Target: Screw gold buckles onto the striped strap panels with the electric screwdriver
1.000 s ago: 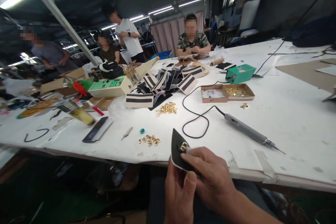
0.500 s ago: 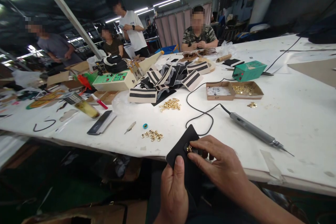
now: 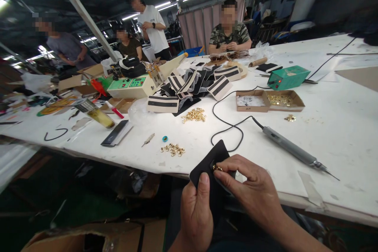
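My left hand grips the lower edge of a black leather piece, thumb pressed on its face, at the near edge of the white table. My right hand pinches a small gold metal ring against that piece with thumb and fingertips. A small heap of gold rings lies on the table just left of the piece. A grey electric screwdriver with a black cable rests to the right.
A larger pile of gold hardware, striped black-and-cream pieces, a green-topped machine, a green box and two cardboard trays lie further back. Several people are at the far side. A cardboard box stands below left.
The view has shifted slightly. The black piece was turned from a pointed upright pose to a tilted one, and my right fingers moved from covering its lower part to pinching the gold ring.
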Available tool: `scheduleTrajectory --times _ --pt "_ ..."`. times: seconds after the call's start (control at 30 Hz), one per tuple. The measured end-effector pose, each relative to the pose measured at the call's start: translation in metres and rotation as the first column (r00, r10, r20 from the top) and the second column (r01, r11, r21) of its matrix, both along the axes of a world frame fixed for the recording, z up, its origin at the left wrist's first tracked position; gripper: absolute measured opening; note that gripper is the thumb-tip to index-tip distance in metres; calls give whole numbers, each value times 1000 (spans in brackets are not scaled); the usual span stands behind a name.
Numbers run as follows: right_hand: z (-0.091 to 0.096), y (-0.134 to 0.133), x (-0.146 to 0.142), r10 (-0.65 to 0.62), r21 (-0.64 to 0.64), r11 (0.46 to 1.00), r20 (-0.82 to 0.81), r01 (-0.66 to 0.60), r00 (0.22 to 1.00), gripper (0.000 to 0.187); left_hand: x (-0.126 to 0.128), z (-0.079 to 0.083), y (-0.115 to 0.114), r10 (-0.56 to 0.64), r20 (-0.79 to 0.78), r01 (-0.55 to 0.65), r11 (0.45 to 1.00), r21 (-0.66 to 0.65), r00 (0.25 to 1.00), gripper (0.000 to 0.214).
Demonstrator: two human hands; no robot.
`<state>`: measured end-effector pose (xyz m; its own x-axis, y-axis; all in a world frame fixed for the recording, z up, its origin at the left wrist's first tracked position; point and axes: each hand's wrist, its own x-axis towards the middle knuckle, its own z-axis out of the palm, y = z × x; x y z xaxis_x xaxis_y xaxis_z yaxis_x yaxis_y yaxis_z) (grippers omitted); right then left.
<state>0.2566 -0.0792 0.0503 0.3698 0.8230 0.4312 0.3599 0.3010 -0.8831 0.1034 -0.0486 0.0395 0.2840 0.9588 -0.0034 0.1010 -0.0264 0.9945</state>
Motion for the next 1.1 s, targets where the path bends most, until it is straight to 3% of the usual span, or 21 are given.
scheduleTrajectory --times 0.13,0.43,0.6,0.73,0.9,1.0,1.1 --pt "-4 1 4 52 88 994 97 -61 994 11 -2 3 1 -23 -39 23 1000 -10 999 48" --pt "0 3 24 238 0 970 167 -242 957 13 -3 16 9 -51 -61 47 997 -56 997 49" --pt "-6 2 23 170 65 980 203 -187 964 18 -2 17 6 -51 -68 48 998 -51 996 49" --pt "-13 -4 14 79 108 987 308 -117 948 45 1 29 1 -25 -67 26 1000 10 997 53" --pt "-17 -15 4 2 109 993 386 -48 922 72 3 42 -4 -199 7 196 970 142 980 70" --pt "-11 -15 0 -45 139 990 341 -3 939 74 0 40 -8 -263 24 257 956 144 965 84" --pt "3 -14 -2 15 37 999 125 -20 992 49 -7 34 -7 -248 -27 248 945 211 968 82"
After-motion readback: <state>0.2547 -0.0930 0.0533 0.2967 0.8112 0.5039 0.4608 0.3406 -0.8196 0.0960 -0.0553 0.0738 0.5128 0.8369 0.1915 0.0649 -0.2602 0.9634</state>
